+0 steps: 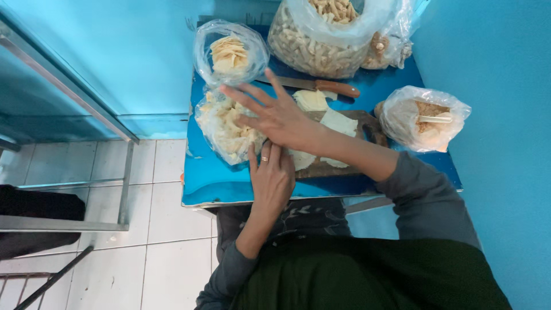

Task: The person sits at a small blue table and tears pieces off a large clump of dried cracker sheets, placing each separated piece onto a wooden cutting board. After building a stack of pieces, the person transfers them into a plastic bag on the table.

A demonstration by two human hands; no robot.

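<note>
— Looking down at centre frame: where are your hands?

— Your right hand [279,117] crosses over from the lower right, fingers spread wide and flat, gripping nothing; its fingertips hover over or rest on the open clear bag of pale chips [225,131] at centre left. Whether they press the bag cannot be told from this angle.

— And the other?

— Your left hand [271,178] sits just below it, near the front edge of the blue table [215,183]. Its fingers lie straight and together, a ring on one of them, palm down. It appears to rest against the near edge of the wooden cutting board [324,168] and beside the bag; it clasps nothing that can be seen.

— What lies on the board?

— Pale flat pieces of dough [338,122], some under your right wrist, some toward the right of the board.

— Around it?

— Just above the board, a knife with a wooden handle [321,86] lies across the table. At upper centre a smaller bag of thin yellow crisps [229,54] stands open. To its right, at the top edge, a large bag of stick-shaped snacks [313,43]. At right, another open bag of brownish pieces [423,117]. White floor tiles [155,229] and a metal frame [74,97] fill the left of the frame.
</note>
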